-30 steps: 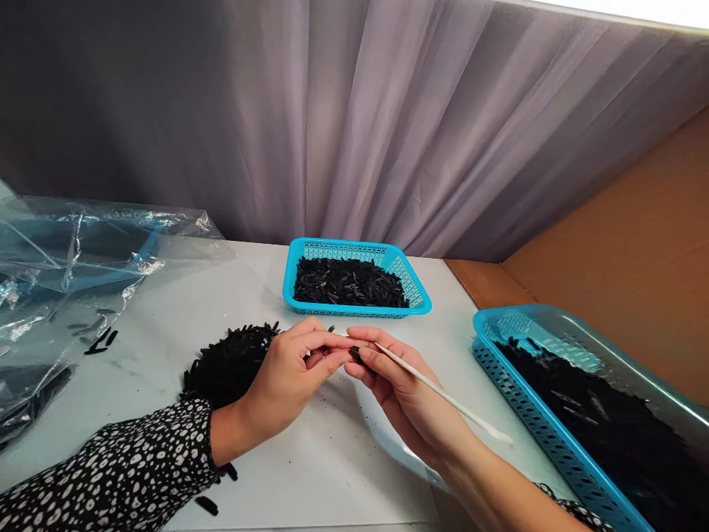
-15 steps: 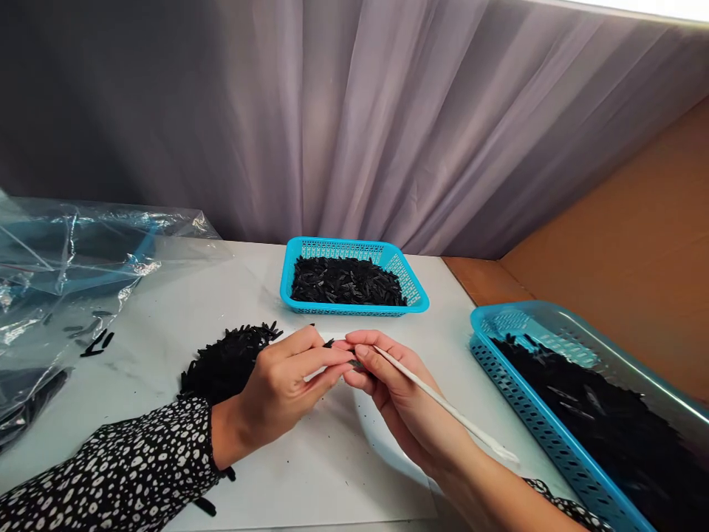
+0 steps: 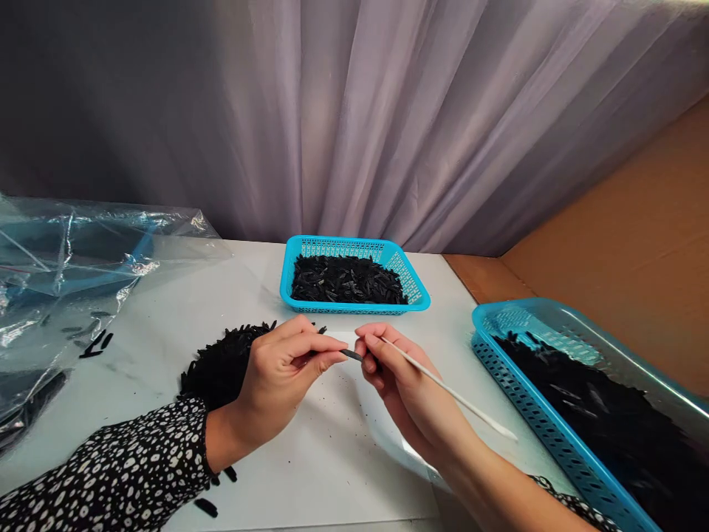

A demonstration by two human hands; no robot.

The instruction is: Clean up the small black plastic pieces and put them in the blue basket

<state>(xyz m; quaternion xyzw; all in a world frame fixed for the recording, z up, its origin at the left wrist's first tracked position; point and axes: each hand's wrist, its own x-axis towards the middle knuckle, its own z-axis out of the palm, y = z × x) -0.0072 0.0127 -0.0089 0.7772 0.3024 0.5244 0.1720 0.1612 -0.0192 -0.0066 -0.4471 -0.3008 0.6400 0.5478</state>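
My left hand [image 3: 282, 373] pinches a small black plastic piece [image 3: 351, 355] between thumb and fingers, its tip pointing right. My right hand [image 3: 407, 391] holds a thin white stick [image 3: 454, 395] that slants down to the right; its fingertips touch the black piece's end. Both hands hover over the white table [image 3: 332, 458]. A heap of loose black pieces [image 3: 221, 366] lies just behind my left hand.
A small blue basket [image 3: 354, 247] with black pieces stands at the table's back. A larger blue basket [image 3: 532, 403] of black pieces sits at the right. Crumpled clear plastic bags [image 3: 60, 273] cover the left. Brown cardboard [image 3: 625, 244] and a grey curtain stand behind.
My hands have drawn slightly apart, so the black piece now shows between the fingertips. The stick stays in my right hand.
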